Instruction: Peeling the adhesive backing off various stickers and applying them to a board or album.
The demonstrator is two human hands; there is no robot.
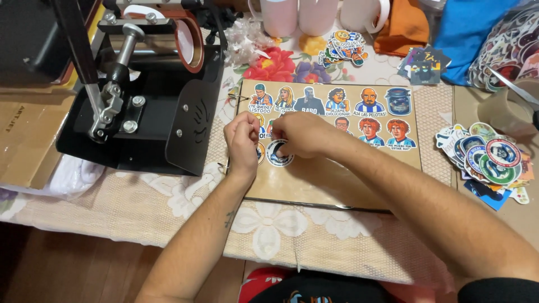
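Both hands meet over the brown board (337, 179): the left hand (242, 139) and right hand (300, 133) are pinched shut around a round sticker (279, 155) lying on it. About ten stickers are already stuck on; a loose stack (489, 163) waits right. Three white mugs (317, 14) stand behind.

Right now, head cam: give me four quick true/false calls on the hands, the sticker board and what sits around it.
1. Both hands, left hand and right hand, are over the brown board. True.
2. The black press machine stands right of the board. False: it stands left.
3. A loose sticker pile lies right of the board. True.
4. The board is bare. False: cartoon stickers line its top.
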